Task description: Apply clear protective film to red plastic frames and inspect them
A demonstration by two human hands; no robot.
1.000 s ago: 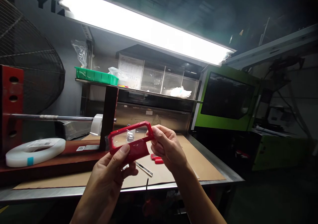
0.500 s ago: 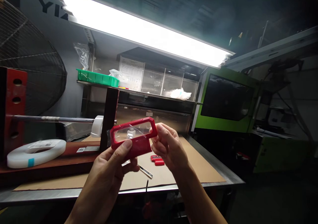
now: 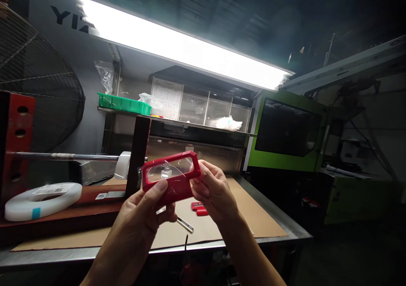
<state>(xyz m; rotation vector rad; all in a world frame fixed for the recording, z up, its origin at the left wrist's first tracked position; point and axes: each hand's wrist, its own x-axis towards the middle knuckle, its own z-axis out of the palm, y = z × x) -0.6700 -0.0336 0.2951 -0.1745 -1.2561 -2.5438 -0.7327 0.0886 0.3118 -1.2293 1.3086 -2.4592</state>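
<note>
Held up in front of me is a red plastic frame [image 3: 176, 190] with a long window and a solid lower panel. Clear film [image 3: 155, 172] with shiny streaks shows across the window and past the left end. My left hand [image 3: 144, 212] grips the frame from below, thumb on its front and fingers behind. At the right end, my right hand [image 3: 214, 186] pinches the frame's edge; one fingertip shows through the window. Whether that hand also grips film is unclear. Beneath them on the table lie another red plastic part [image 3: 199, 209] and a slim pen-like tool [image 3: 185, 224], partly hidden.
A brown board [image 3: 253, 218] covers the metal-edged table. To the left, a roll of clear film tape [image 3: 42, 197] lies on a wooden stand [image 3: 95, 205] with a metal rod [image 3: 85, 156]. A green tray [image 3: 123, 104] and a crumpled white bag [image 3: 229, 123] sit on the back shelf.
My right fingers have shifted slightly down and closer around the frame's right end. The streaks on the film have changed shape. My left hand keeps the same hold.
</note>
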